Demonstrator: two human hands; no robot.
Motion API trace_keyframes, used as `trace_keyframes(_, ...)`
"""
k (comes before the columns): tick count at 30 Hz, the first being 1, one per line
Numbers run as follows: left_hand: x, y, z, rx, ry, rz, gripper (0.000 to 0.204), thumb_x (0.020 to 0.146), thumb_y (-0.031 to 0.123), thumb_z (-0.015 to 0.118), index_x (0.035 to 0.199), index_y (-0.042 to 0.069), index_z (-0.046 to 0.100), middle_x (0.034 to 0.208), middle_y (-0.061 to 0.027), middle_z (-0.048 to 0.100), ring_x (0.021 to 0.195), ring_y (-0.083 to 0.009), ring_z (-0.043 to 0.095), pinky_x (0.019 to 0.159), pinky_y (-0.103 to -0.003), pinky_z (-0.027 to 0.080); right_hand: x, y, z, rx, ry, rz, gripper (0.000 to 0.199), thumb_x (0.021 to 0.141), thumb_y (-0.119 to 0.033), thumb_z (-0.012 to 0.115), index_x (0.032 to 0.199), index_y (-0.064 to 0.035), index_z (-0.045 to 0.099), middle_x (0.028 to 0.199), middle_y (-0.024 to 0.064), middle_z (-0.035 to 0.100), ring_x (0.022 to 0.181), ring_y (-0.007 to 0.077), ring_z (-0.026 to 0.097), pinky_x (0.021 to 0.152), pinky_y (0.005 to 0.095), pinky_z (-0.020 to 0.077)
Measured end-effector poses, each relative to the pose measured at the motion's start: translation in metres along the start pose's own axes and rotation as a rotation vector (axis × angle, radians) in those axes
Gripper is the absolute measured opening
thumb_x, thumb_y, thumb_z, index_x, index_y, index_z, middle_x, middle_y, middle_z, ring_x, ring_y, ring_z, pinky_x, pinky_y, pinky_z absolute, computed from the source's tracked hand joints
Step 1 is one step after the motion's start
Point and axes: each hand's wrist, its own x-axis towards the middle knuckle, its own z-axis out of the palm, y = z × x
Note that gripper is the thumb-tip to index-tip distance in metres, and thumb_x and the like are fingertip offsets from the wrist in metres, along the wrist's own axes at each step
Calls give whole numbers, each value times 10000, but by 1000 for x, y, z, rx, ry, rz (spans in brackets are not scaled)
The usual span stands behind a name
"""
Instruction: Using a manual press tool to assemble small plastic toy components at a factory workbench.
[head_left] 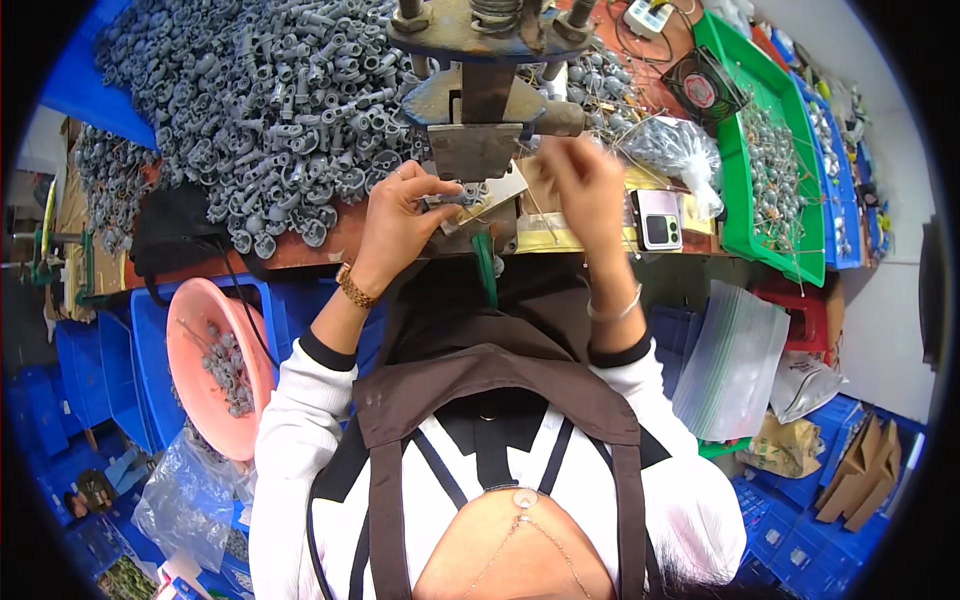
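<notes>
Press [474, 150] at upper centre of the frame, its blocky head hanging just above a small grey part [466, 195] and a pale metal plate [508, 186]; part partly hidden, exact seating not readable. Left hand [395, 218] comes in from the left at that spot: thumb and index curl toward each other with a narrow gap, tips right beside the part; cannot tell if they actually pinch it. Right hand [588, 185] is to the right of the head, blurred; its grip looks loosely curled, but cannot tell whether it holds anything. Loose parts heap [280, 110] over the bench [350, 232] at upper left; wired pieces [770, 185] lie in a green tray [740, 215] at upper right; phone [659, 222] near the bench's front edge, right of centre. Judgement on handling: the working spot is tight, so best to steady the part by its outer edge with left thumb and index, tips kept out from under the head. Small rounded plastic will probably roll or tilt if pressed off centre; worth checking that it sits square before any force goes on. Right hand does best to approach from the open right side, low and slow, keeping thin wires off the plate. Both hands well out to the sides whenever the head moves; a pinched fingertip seems the chief risk.
</notes>
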Motion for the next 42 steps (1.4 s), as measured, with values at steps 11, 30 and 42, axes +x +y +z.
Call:
trace_keyframes(11,-12,5,11,123,120,-17,204,679,81,746,880,71,710,724,-91,545,643,-243,552,593,-349,431,-29,-71,-23,-70,184,-890,307,822,-124,676,1085,6,586,988,152,628,878,263,609,864,391,470)
trace_keyframes(30,-12,-4,-25,449,-142,354,302,793,-2,576,1068,80,671,726,-119,512,625,-288,559,566,-360,449,174,80,-66,-852,56,-419,205,730,-215,718,902,-103,729,929,132,668,982,294,588,859,392,464)
trace_keyframes(42,-101,54,-152,-593,119,-400,205,899,145,576,751,5,597,570,49,416,487,-25,341,432,-203,207,188,-19,-145,375,112,-154,106,882,-111,593,895,-13,631,752,13,615,667,86,564,610,229,451)
